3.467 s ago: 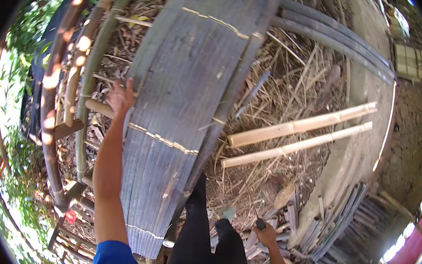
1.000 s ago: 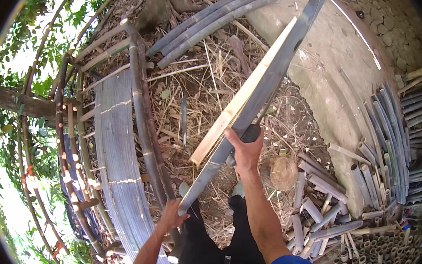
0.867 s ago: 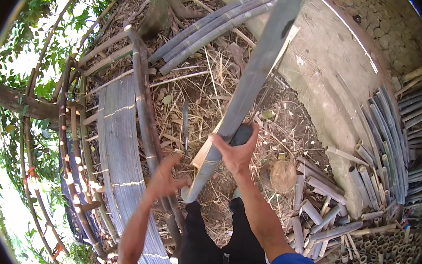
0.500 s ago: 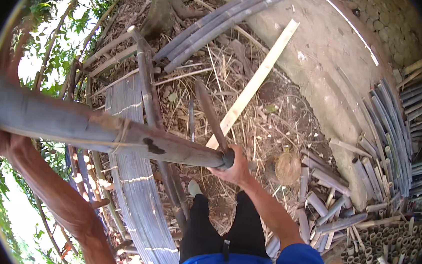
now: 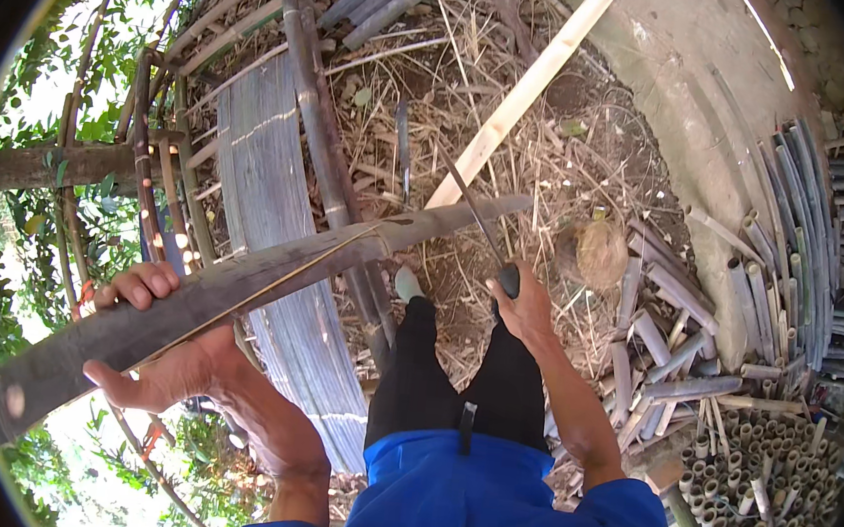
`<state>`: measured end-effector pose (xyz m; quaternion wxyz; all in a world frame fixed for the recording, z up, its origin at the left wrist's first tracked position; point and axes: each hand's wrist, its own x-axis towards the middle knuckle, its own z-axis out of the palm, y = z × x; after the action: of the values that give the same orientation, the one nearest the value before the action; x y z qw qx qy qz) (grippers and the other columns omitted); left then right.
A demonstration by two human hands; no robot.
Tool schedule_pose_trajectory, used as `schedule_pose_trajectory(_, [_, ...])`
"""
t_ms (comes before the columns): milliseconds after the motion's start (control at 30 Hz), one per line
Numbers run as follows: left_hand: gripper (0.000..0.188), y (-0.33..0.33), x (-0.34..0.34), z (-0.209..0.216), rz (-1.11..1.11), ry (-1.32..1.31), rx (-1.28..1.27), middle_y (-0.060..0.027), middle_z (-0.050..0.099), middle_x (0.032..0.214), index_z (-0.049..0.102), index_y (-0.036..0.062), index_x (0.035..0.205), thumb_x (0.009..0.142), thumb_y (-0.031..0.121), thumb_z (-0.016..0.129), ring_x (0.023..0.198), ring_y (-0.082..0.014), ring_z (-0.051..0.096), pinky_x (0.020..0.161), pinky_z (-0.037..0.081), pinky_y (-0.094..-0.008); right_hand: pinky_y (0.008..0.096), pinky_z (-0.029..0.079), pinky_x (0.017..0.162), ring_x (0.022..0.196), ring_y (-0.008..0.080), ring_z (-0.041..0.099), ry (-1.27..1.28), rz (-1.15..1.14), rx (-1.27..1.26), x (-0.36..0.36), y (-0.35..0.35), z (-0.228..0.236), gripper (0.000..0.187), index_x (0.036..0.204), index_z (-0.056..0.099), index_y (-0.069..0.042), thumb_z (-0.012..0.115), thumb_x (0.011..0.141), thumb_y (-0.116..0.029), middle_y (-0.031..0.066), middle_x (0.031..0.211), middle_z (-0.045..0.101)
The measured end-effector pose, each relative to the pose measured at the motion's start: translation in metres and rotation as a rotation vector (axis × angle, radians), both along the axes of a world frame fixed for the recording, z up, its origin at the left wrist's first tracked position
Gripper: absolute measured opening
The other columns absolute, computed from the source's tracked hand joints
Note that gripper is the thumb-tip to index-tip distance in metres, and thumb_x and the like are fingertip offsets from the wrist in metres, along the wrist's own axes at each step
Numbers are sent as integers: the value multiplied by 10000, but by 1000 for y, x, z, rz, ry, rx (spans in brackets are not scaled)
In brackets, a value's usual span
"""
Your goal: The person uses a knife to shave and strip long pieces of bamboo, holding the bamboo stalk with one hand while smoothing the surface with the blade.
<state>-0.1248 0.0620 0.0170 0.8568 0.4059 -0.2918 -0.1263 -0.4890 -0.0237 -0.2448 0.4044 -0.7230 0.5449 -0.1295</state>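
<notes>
Bamboo pole (image 5: 255, 274) slants from eight o'clock to two; left hand (image 5: 184, 365) holds it, fingers half-curled; right hand (image 5: 527, 310), at three o'clock, has fingers wrapped round a knife (image 5: 509, 278).

The left grip (image 5: 194, 364) holds a dark bamboo length (image 5: 281, 263) — the right grip (image 5: 528, 313), a black-handled knife (image 5: 509, 279).

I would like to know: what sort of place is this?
Probably an outdoor bamboo-working yard. Short cut bamboo tubes sit gathered at the lower right, longer grey poles lie along the right side, and the person's left hand holds a long dark bamboo piece.
</notes>
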Motion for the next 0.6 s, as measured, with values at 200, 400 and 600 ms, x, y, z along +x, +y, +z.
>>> schedule_pose_trajectory(200, [743,16,-32,20,179,7,38,-113,504,796,583,-25,1012,827,694,617,773,-259,533,774,443,-402,490,553,740,862,452,705,24,-71,213,44,34,46,517,1319,505,-16,711,946,-309,268,949,697])
schedule_pose_trajectory(400, [654,31,-46,12,104,-4,44,-109,515,796,599,-12,1059,915,626,593,717,-246,516,704,439,-371,505,571,673,769,477,695,-20,27,113,73,76,113,420,1217,513,-8,708,937,-253,276,900,693])
schedule_pose_trajectory(600, [501,23,-49,18,136,42,65,-94,502,740,552,48,896,991,540,568,685,-254,537,690,459,-379,451,571,602,738,437,710,-115,-37,118,96,95,110,423,1199,488,15,742,910,-161,263,839,685])
